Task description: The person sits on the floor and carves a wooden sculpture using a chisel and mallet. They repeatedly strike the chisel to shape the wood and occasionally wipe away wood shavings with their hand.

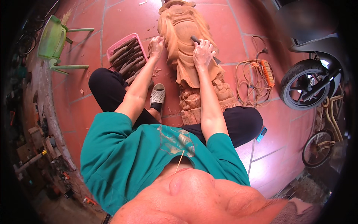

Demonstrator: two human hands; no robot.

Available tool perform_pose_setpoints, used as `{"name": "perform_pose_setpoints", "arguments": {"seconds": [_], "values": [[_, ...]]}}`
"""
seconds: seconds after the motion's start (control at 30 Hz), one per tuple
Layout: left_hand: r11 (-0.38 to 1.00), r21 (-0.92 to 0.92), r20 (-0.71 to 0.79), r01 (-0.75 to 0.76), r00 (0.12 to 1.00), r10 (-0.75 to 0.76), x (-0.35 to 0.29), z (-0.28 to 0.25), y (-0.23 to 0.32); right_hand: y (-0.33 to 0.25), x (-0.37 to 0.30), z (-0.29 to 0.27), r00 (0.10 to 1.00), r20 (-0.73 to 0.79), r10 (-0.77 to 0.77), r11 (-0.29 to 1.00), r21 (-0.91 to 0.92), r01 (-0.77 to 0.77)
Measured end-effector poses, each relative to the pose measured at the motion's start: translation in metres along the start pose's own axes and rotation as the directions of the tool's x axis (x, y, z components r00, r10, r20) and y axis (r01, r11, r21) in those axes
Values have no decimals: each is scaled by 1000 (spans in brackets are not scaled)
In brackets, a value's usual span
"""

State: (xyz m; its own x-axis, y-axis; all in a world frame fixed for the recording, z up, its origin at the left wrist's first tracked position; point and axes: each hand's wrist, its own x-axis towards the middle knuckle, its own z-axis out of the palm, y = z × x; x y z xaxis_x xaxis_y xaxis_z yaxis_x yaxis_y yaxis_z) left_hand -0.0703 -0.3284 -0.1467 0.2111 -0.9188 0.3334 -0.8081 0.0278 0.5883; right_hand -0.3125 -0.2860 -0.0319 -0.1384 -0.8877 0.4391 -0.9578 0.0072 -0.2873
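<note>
A carved wooden statue [184, 33] of a robed figure lies on its back on the floor in front of me, its tiered carved base [192, 102] between my legs. Over the middle of its robe, my right hand [204, 52] is closed on a small dark grey strip [194, 39] that sticks out past the thumb side; its exact kind is unclear. My left hand [156, 46] is held with curled fingers at the statue's left edge. Whether it touches the wood, or has anything in it, is hidden.
A pink basket [136, 36] full of wooden-handled tools stands at left, wood chips nearby. Further left is a green plastic chair [52, 39]. An orange power strip [267, 73] with coiled cord [250, 93], a blue phone [261, 134] and a motorbike wheel [306, 85] are at right.
</note>
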Motion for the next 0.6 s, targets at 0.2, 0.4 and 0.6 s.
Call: {"name": "perform_pose_setpoints", "arguments": {"seconds": [0.2, 0.4, 0.6], "values": [[998, 36, 38, 56, 998, -57, -55, 10, 13, 11, 5, 3, 1000, 1, -1, 999, -49, 1], [961, -140, 94, 240, 969, -228, 1, -32, 33, 17, 3, 6, 997, 45, 55, 998, -44, -53], [904, -274, 14, 329, 941, -338, 42, -35, 38, 5, 2, 5, 999, 49, 21, 999, -26, -20]]}}
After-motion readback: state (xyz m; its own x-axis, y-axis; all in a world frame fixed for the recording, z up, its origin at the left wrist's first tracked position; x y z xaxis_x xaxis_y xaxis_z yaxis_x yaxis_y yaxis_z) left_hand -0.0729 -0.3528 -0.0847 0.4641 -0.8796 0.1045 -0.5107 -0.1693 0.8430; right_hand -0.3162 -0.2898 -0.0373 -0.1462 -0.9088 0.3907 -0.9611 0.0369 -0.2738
